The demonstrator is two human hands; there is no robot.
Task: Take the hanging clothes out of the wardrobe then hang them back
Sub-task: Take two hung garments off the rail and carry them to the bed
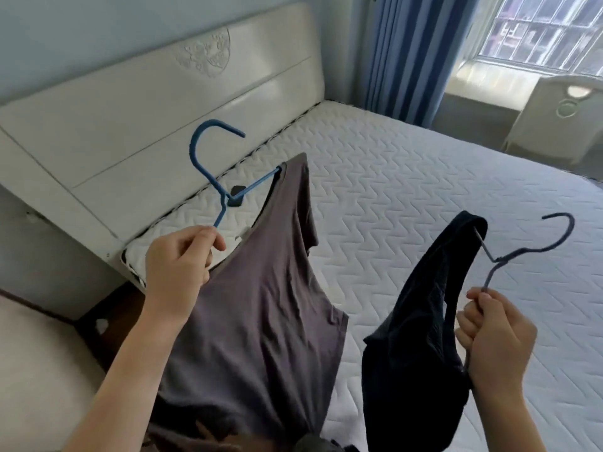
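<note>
My left hand [177, 267] grips one arm of a bright blue hanger [208, 164], whose hook points up toward the headboard. A grey T-shirt [261, 305] hangs from it over the bed's near edge. My right hand [496, 340] is closed on the arm of a dark blue hanger [522, 249], hook pointing right. A dark navy garment [421, 347] droops from that hanger to the left of the hand. Both garments are held above the mattress. No wardrobe is in sight.
A bare white quilted mattress [424, 177] fills the middle and right. A cream headboard [156, 109] runs along the left. Blue curtains [408, 53] and a window [548, 31] stand at the back right, with a pale cabinet [554, 119] below. A small black object [236, 195] lies near the headboard.
</note>
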